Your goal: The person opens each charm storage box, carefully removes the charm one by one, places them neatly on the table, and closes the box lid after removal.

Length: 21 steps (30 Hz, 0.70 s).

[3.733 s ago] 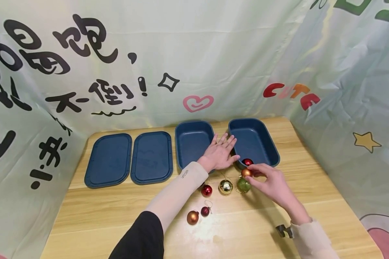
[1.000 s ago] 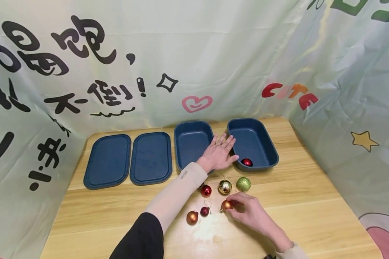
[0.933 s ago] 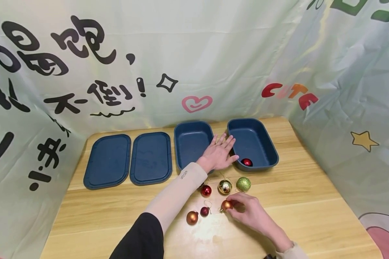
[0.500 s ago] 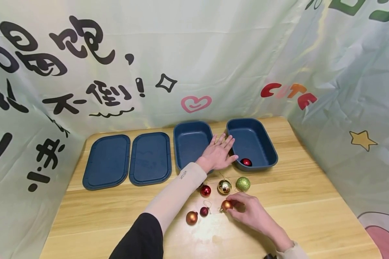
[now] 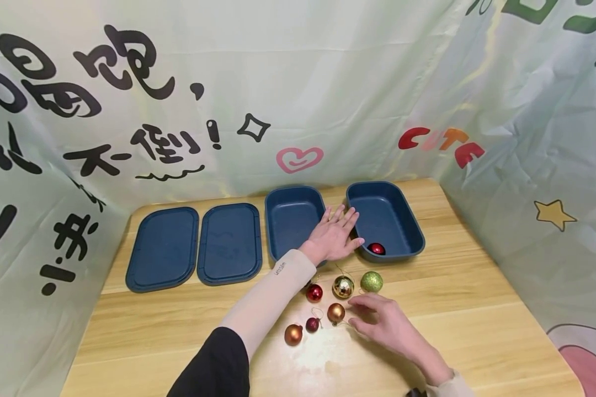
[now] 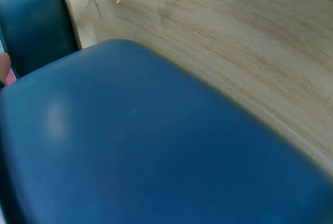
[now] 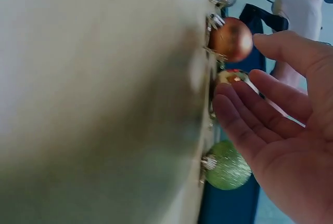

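My right hand (image 5: pixel 384 320) hovers over the table with loosely bent fingers, just right of an orange Christmas bauble (image 5: pixel 336 312). In the right wrist view a small gap shows between the fingertips and the orange bauble (image 7: pixel 232 39). A shiny gold bauble (image 5: pixel 343 287) and a glittery green bauble (image 5: pixel 372 282) lie beyond the hand. My left hand (image 5: pixel 331 236) is spread with straight fingers across the facing rims of two blue boxes. A red bauble (image 5: pixel 376 248) sits inside the right box (image 5: pixel 392 220); the left box (image 5: pixel 294 215) is partly covered by the hand.
Closer in lie another orange bauble (image 5: pixel 293 334), a small dark red one (image 5: pixel 312 325) and a red one (image 5: pixel 314 293). Two flat blue lids (image 5: pixel 163 248) lie at the left. A printed curtain (image 5: pixel 298 99) surrounds the wooden table (image 5: pixel 452 286).
My right hand has brought the orange bauble from beside the right box to the near table and let go of it. The bauble has shifted slightly left. My left hand has stayed put.
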{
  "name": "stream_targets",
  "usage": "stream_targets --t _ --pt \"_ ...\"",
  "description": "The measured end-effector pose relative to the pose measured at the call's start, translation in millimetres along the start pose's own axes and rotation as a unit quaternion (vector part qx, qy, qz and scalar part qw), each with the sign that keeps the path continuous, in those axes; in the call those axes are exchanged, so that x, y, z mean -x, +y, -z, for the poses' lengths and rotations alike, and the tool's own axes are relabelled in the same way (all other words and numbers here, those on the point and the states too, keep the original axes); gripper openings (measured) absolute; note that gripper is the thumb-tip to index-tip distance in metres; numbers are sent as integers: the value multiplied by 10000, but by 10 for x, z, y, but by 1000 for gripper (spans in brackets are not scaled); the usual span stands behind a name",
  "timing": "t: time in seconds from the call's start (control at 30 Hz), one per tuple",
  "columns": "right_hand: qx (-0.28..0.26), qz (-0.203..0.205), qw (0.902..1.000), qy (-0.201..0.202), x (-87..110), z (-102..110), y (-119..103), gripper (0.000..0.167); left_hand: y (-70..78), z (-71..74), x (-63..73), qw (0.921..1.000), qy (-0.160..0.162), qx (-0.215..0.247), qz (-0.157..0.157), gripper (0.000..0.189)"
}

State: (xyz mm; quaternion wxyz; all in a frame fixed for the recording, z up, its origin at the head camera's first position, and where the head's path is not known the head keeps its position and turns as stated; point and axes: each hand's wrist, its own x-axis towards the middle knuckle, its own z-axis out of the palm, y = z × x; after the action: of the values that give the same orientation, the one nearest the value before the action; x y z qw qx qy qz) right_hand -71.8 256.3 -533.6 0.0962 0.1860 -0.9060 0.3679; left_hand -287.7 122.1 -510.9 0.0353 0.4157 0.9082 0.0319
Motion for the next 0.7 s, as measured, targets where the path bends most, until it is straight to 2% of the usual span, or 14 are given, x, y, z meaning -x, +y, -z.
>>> stream_targets --t 0.2,0.37,0.7 --pt "-47 172 9991 390 -112 259 21 34 -3 -2 1 10000 -52 6 37 76" --pt "96 31 9980 617 -226 458 95 30 -4 3 -3 10000 -65 -13 49 76" --pt "-135 -32 9964 833 -426 659 238 27 5 11 -1 10000 -33 2 36 76"
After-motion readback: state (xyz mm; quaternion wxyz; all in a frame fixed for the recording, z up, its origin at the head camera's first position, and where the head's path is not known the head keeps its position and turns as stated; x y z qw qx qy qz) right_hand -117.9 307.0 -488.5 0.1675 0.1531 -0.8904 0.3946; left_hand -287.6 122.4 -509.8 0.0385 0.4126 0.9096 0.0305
